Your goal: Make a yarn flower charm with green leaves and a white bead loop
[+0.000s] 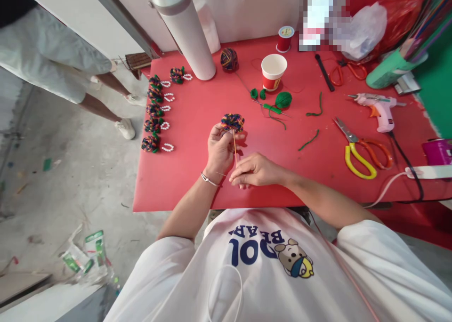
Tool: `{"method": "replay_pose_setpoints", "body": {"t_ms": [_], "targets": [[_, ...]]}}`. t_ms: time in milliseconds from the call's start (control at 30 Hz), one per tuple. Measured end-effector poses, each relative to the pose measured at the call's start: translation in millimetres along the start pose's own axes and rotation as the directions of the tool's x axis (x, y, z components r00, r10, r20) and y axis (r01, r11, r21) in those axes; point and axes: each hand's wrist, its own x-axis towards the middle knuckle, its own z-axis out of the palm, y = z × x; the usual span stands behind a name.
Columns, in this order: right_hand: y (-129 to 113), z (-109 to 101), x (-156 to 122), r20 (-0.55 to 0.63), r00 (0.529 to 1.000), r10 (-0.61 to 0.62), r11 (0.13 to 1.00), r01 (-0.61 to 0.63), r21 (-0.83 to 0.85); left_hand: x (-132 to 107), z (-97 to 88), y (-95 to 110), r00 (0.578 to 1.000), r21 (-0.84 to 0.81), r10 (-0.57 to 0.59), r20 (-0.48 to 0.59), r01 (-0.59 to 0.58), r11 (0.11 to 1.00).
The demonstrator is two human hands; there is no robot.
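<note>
My left hand is closed around the underside of a multicoloured crocheted flower, held just above the red table. From the flower an orange yarn strand runs taut down to my right hand. The fingers of that hand are pinched together, and a thin needle-like sliver sticks out to their left. Whether the yarn is threaded through it is too small to tell. Further right lie a green-handled crochet hook, a green yarn ball and green yarn pieces.
Several finished flowers with beaded loops line the left edge of the table. A tall white bottle, paper cup and multicoloured yarn ball stand behind. Scissors and a glue gun lie right. A person stands left.
</note>
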Motion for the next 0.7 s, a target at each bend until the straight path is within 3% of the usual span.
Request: {"method": "replay_pose_setpoints", "body": {"t_ms": [67, 133, 200, 267, 433, 500, 567, 633, 700], "targets": [[0, -4, -2, 0.144, 0.973, 0.183, 0.957, -0.209, 0.199, 3, -0.5, 4, 0.999, -0.014, 0.006, -0.042, -0.006, 1.000], [1, -9, -3, 0.284, 0.923, 0.258, 0.895, -0.340, 0.291, 6, -1.0, 8, 0.997, -0.032, 0.015, -0.080, -0.018, 0.999], [3, -12, -2, 0.383, 0.881, 0.280, 0.859, -0.408, 0.311, 7, -1.5, 13, 0.994, -0.039, 0.022, -0.103, -0.026, 0.999], [2, -14, -1, 0.405, 0.868, 0.287, 0.847, -0.427, 0.315, 7, -2.1, 16, 0.994, -0.022, 0.023, -0.111, -0.025, 0.999], [-11, -30, -2, 0.283, 0.920, 0.272, 0.874, -0.359, 0.326, 5, -6.4, 19, 0.995, 0.084, -0.095, 0.006, 0.094, 0.992], [-16, -43, -5, 0.215, 0.946, 0.243, 0.880, -0.308, 0.362, 3, -8.8, 19, 0.970, 0.178, -0.214, 0.114, 0.192, 0.965], [-19, -58, -8, 0.066, 0.980, 0.186, 0.874, -0.196, 0.445, 1, -10.9, 18, 0.927, 0.299, -0.314, 0.203, 0.247, 0.922], [-20, -70, -9, -0.118, 0.983, 0.141, 0.858, -0.062, 0.510, 0, -12.7, 17, 0.904, 0.434, -0.349, 0.246, 0.219, 0.874], [-21, -79, -9, -0.264, 0.955, 0.132, 0.845, 0.030, 0.533, -1, -15.0, 14, 0.919, 0.565, -0.308, 0.246, 0.123, 0.816]]}}
